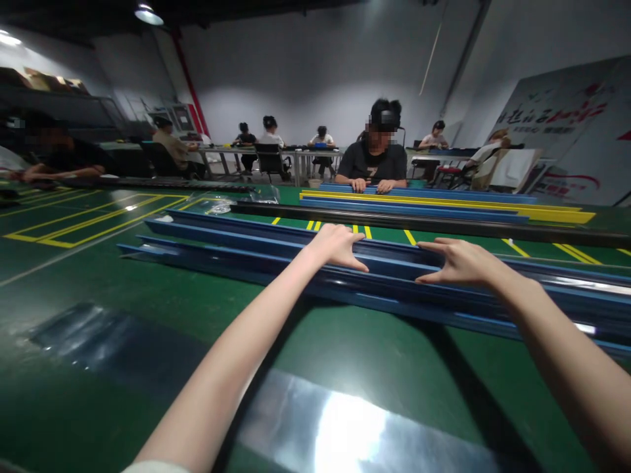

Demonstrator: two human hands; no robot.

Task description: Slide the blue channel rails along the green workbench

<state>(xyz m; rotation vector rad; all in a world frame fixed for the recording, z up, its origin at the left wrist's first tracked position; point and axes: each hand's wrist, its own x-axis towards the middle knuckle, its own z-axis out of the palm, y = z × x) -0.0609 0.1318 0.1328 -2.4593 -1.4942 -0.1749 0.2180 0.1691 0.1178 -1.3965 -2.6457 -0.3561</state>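
Note:
Several long blue rails (pixel 236 246) lie side by side across the green table (pixel 98 282) in front of me. My left hand (pixel 336 246) rests on top of the rails near their middle, fingers stretched out and flat. My right hand (pixel 461 261) lies a little to the right on the same rails, fingers also extended and pointing left towards the other hand. Neither hand wraps round anything. Both forearms reach in from the bottom of the view.
A long black bar (pixel 444 226) lies beyond the blue rails. Behind it a person (pixel 375 161) sits facing me with hands on blue and yellow rails (pixel 444 200). A clear plastic sheet (pixel 315 427) lies near me. More people sit at tables farther back.

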